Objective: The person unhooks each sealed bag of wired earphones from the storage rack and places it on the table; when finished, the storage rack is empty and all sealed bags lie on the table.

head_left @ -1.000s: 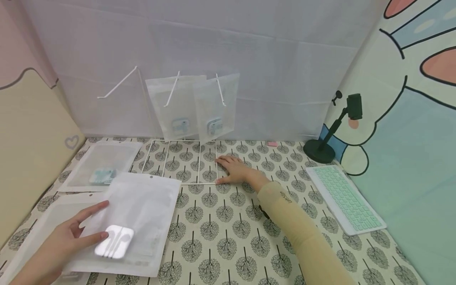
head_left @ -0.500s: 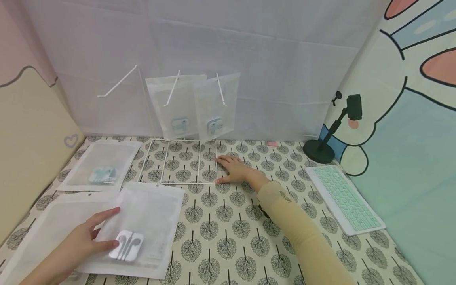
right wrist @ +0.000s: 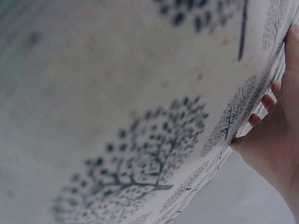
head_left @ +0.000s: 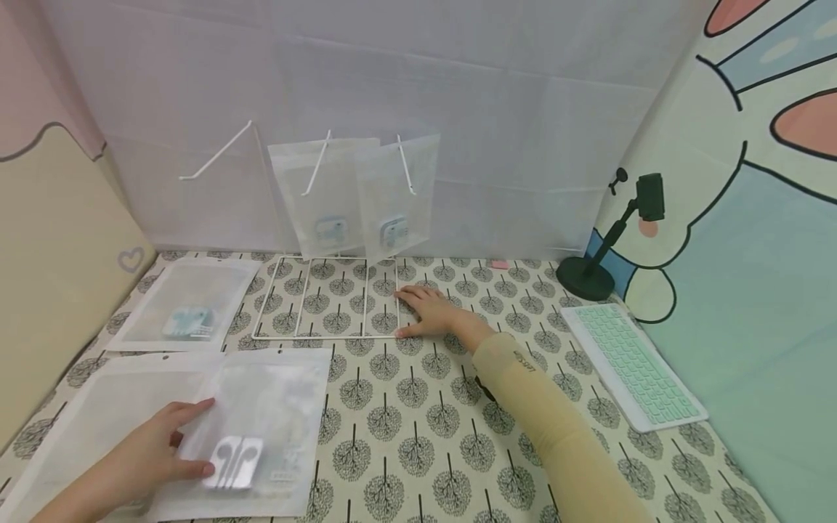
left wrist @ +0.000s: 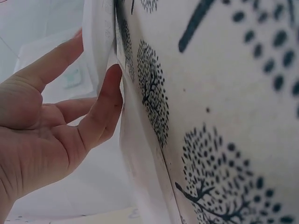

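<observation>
In the head view my left hand (head_left: pixel 153 450) holds the left edge of a frosted zip bag (head_left: pixel 275 399), with earphones in a square case (head_left: pixel 235 462) showing through. The left wrist view has digits on both sides of this bag's edge (left wrist: pixel 99 23). The bag lies nearly flat, overlapping another frosted bag (head_left: pixel 124 392). My right hand (head_left: pixel 428 311) rests with fingers spread at the right side of a white wire rack's base (head_left: pixel 327 338). In the right wrist view, the right hand (right wrist: pixel 275 140) has its fingertips down by the tree-print cloth (right wrist: pixel 140 116).
Two earphone bags (head_left: pixel 320 196) hang from the rack's middle and right hooks; the left hook (head_left: pixel 216 151) juts out bare. Another earphone bag (head_left: pixel 189 301) lies farther back. At the right are a mint keyboard (head_left: pixel 634 363) and a black phone stand (head_left: pixel 588 276). A pink piece (head_left: pixel 500 264) sits behind.
My left hand has shifted right and toward me with the earphone bag, which has gone from tilted to nearly flat. My right hand and the rack have stayed still.
</observation>
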### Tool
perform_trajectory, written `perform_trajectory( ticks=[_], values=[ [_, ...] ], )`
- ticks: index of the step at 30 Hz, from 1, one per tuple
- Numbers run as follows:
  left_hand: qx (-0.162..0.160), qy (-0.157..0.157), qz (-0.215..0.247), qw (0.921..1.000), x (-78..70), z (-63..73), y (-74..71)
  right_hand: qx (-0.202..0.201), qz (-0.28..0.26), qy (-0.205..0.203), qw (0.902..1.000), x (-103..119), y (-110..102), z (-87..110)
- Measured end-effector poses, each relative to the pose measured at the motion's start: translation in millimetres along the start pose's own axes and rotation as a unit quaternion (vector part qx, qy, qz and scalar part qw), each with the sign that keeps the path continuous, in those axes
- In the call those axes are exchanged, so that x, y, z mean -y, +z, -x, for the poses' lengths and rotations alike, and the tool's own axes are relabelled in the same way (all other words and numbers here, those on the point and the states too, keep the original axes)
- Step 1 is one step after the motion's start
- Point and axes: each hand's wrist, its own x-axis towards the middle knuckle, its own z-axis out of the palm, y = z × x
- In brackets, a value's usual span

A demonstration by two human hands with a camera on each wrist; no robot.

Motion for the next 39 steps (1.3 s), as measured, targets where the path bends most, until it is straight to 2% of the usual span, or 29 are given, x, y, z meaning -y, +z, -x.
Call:
perform_trajectory(
  ticks=[4, 7, 14, 21, 23, 28, 32, 35, 39],
  values=[
    [-0.019, 0.032, -0.037, 0.9986, -0.2, 0.7, 2.4, -0.004, 0.0, -0.004, 1.0, 0.5, -0.8, 0.5],
    [-0.011, 0.043, -0.044, 0.998, -2.1, -0.4, 1.6, -0.007, -0.003, -0.007, 0.9999, 1.1, -1.0, 0.9],
    [0.037, 0.017, -0.054, 0.9977, -7.9, -6.2, 0.4, -0.005, -0.008, -0.005, 0.9999, 1.6, -1.7, 1.7],
    [0.059, 0.023, -0.057, 0.9964, -11.3, -9.0, -2.1, -0.004, -0.006, -0.002, 1.0, 0.8, -0.8, 1.3],
    [0.062, 0.013, -0.066, 0.9958, -13.8, -9.6, -3.4, -0.004, -0.005, -0.002, 1.0, 0.6, 0.2, 0.8],
    [0.039, -0.012, -0.102, 0.994, -24.3, -10.8, -12.2, -0.002, -0.003, -0.003, 1.0, -0.5, 1.6, -0.3],
    [-0.004, 0.0, -0.1, 0.995, -34.9, -15.2, -30.5, -0.001, -0.002, -0.001, 1.0, -1.4, 1.9, -0.6],
    [-0.032, 0.015, -0.093, 0.995, -41.1, -24.9, -47.9, -0.001, 0.0, -0.001, 1.0, -1.8, 2.0, -0.6],
    [-0.055, 0.044, -0.085, 0.9939, -44.7, -48.2, -67.6, -0.003, 0.0, -0.004, 1.0, -2.0, 2.1, -0.9]
  ],
)
